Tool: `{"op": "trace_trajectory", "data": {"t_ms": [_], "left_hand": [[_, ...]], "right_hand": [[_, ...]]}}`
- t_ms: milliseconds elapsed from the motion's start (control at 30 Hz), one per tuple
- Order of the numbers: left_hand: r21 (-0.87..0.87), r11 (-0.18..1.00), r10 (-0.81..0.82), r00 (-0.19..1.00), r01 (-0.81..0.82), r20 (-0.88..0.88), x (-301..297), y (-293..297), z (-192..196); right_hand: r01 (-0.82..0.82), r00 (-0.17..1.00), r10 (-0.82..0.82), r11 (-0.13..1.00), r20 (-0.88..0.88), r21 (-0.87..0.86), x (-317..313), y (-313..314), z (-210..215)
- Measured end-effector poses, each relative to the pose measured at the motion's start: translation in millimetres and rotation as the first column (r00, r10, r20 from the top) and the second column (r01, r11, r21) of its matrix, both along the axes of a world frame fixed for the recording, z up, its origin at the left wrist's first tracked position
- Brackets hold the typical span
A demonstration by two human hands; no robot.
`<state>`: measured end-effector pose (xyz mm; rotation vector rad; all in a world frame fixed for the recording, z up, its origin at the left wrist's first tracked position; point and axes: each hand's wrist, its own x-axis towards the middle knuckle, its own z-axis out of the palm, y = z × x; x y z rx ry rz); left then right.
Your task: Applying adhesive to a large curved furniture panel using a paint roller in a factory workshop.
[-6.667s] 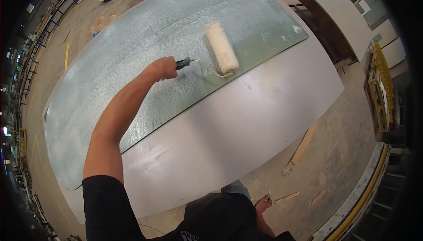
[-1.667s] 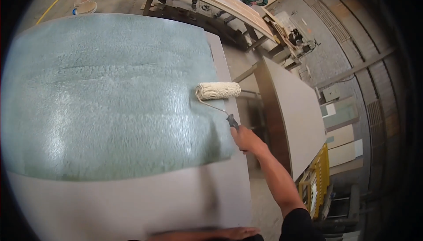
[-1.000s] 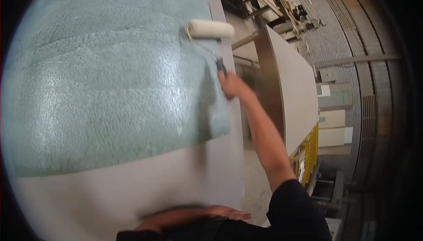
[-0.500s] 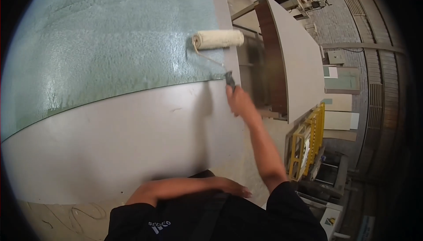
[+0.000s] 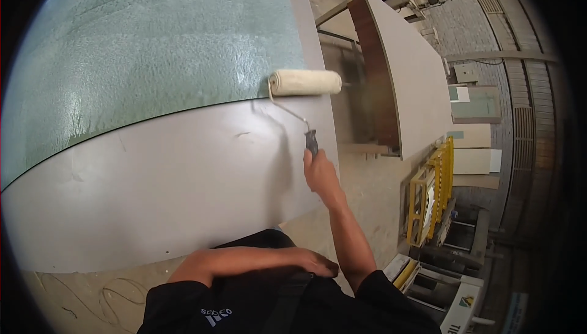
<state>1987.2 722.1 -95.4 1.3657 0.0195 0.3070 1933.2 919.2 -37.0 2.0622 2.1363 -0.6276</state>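
In my right hand [image 5: 321, 175] is the dark handle of a paint roller [image 5: 306, 83], with the fingers wrapped round it. Its cream, fluffy sleeve lies crosswise at the near right corner of a wet, greenish sheet [image 5: 183, 59], and its right end sticks out past the board's right edge. Beneath the sheet is a large pale grey board [image 5: 171, 181], bare along its near part and right margin. My left arm is bent across my body. My left hand [image 5: 319, 264] rests against my dark shirt, its fingers stretched out and holding nothing.
To the right stands another board [image 5: 413, 83] with a brown edge on a metal frame. Beyond it are a yellow metal rack [image 5: 431, 193] and several panels [image 5: 474, 105] by the wall. A thin cable [image 5: 113, 297] lies on the floor at lower left.
My right hand has drawn the roller toward me, from above the sheet's near edge down to that edge. My left hand has shifted slightly left against my body.
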Motion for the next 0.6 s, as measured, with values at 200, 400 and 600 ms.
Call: {"op": "trace_trajectory", "data": {"t_ms": [200, 400, 600], "left_hand": [[-0.050, 0.995, -0.083, 0.997, 0.082, -0.007, 16.1, -30.5, -24.2], [0.080, 0.990, -0.112, 0.993, 0.115, -0.042, -12.1, -3.2, 27.3], [0.090, 0.996, -0.010, 0.999, 0.014, -0.052, -43.2, 39.3, 56.9]], "right_hand": [[0.021, 0.997, -0.026, 0.998, -0.073, -0.064, -40.6, 29.3, 28.3], [-0.012, 0.974, 0.019, 0.999, -0.226, 0.033, 70.6, 23.5, 33.8], [-0.342, 0.936, 0.348, 0.933, -0.043, 0.114, 159.6, 97.3, 164.5]]}}
